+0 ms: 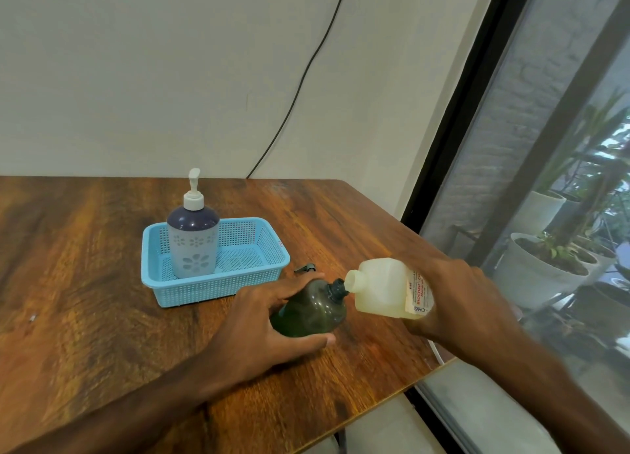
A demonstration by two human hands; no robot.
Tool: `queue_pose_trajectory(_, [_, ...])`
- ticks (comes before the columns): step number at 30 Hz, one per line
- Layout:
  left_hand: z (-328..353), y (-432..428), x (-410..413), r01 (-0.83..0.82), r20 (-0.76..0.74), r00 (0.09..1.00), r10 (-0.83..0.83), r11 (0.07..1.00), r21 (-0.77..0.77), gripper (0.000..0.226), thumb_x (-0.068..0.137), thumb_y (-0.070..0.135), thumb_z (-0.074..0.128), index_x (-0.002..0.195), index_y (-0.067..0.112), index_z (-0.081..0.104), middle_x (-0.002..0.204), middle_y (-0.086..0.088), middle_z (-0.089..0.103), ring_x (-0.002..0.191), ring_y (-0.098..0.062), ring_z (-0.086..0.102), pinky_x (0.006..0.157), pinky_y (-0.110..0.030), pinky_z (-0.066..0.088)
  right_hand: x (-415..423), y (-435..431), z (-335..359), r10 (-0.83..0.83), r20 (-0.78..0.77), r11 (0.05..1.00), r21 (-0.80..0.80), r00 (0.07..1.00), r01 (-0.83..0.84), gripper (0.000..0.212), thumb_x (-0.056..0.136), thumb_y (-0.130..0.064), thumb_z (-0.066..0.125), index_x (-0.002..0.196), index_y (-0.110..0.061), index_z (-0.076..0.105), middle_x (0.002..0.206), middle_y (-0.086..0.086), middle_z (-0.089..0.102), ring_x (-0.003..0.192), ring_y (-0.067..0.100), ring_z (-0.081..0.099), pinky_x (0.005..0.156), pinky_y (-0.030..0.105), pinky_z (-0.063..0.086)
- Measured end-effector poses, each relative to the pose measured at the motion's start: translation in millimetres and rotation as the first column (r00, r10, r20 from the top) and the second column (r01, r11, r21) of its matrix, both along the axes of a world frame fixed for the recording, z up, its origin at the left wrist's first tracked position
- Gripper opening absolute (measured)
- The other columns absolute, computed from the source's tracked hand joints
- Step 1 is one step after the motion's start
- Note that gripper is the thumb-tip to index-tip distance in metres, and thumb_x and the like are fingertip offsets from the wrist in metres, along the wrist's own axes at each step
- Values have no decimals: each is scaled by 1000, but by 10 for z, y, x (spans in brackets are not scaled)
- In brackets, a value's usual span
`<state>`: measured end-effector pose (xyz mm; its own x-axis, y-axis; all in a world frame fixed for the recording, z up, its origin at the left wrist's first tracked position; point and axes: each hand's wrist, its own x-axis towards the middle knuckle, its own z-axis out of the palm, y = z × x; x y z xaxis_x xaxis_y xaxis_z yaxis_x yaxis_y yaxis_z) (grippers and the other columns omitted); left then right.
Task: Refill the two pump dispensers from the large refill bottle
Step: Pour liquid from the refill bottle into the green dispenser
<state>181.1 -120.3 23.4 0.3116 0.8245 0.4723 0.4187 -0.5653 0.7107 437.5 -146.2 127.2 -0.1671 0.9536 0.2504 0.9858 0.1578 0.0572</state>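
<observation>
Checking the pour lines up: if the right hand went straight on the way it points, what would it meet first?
The green dispenser, at its open neck; the refill bottle in the right hand looks nearly touching it; depth unclear.

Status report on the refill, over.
Left hand grips green dispenser, pump off. Right hand tips refill bottle, mouth at its neck. Blue dispenser capped, upright in basket. Nothing blocking the pour.

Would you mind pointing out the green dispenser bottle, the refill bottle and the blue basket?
green dispenser bottle [313,314]: head view, on its body.
refill bottle [378,290]: head view, on its pale side.
blue basket [211,288]: head view, on its front wall.
</observation>
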Motion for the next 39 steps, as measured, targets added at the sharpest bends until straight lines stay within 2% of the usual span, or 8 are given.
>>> queue_pose_trajectory(6, [-19, 17, 1, -5, 9, 1000, 5, 1000, 10, 81, 65, 62, 89, 136, 55, 52, 126, 44, 54, 124, 18, 51, 91, -6, 51, -5, -5, 12, 6, 9, 1000, 9, 1000, -6, 79, 72, -43, 83, 142, -39, 46, 123, -12, 63, 116, 12, 59, 88, 30, 54])
queue_pose_trajectory(9, [1, 5, 1, -7, 10, 1000, 7, 1000, 14, 74, 65, 61, 90, 128, 62, 51, 118, 53, 52, 120, 24, 50, 89, -3, 48, -7, -6, 16, 12, 10, 1000, 7, 1000, -12, 79, 73, -42, 83, 142, -39, 45, 123, -11, 63, 117, 12, 59, 87, 29, 55])
queue_pose_trajectory(12, [7, 0, 6, -8, 18, 1000, 8, 1000, 17, 75, 65, 61, 89, 129, 61, 51, 123, 47, 54, 120, 23, 50, 90, -4, 49, -8, -1, 20, 22, 9, 1000, 9, 1000, -22, 79, 73, -42, 83, 142, -39, 45, 123, -11, 63, 117, 12, 59, 88, 30, 55])
queue_pose_trajectory(15, [14, -6, 8, -12, 16, 1000, 12, 1000, 15, 72, 64, 60, 89, 124, 64, 49, 117, 50, 52, 118, 27, 48, 87, -1, 47, 1, 5, 14, 22, 13, 1000, 8, 1000, -23, 80, 74, -43, 83, 143, -40, 43, 125, -12, 62, 119, 12, 58, 89, 29, 54])
queue_pose_trajectory(20, [-1, 2, 6, 2, 12, 1000, -2, 1000, 20, 78, 66, 57, 90, 134, 54, 52, 122, 45, 54, 120, 24, 50, 89, -4, 50, 7, 4, 9, 24, 12, 1000, 20, 1000, -24, 80, 72, -45, 83, 142, -40, 45, 123, -12, 63, 117, 12, 60, 87, 30, 55])
queue_pose_trajectory(25, [-12, 7, 7, 0, 3, 1000, 0, 1000, 11, 81, 66, 59, 89, 136, 52, 50, 123, 44, 52, 122, 21, 49, 89, -4, 50, 8, 0, 22, 24, 23, 999, 26, 999, -24, 78, 70, -41, 84, 139, -40, 48, 117, -11, 66, 110, 13, 62, 83, 33, 57])
queue_pose_trajectory(32, [6, -10, 8, -6, 7, 1000, 6, 1000, 19, 76, 66, 55, 91, 129, 59, 48, 119, 47, 52, 118, 27, 48, 86, 0, 47, 5, -3, 34, 35, 35, 999, 15, 999, -36, 77, 73, -42, 83, 140, -40, 46, 120, -12, 64, 114, 11, 61, 85, 29, 56])
queue_pose_trajectory(39, [-13, 10, 5, 8, 12, 1000, -8, 1000, 14, 77, 66, 58, 89, 132, 56, 50, 123, 45, 54, 124, 18, 51, 90, -5, 50, 6, 2, 37, 26, 59, 1000, -4, 998, -26, 82, 76, -45, 81, 146, -39, 39, 128, -13, 60, 121, 9, 56, 91, 25, 52])
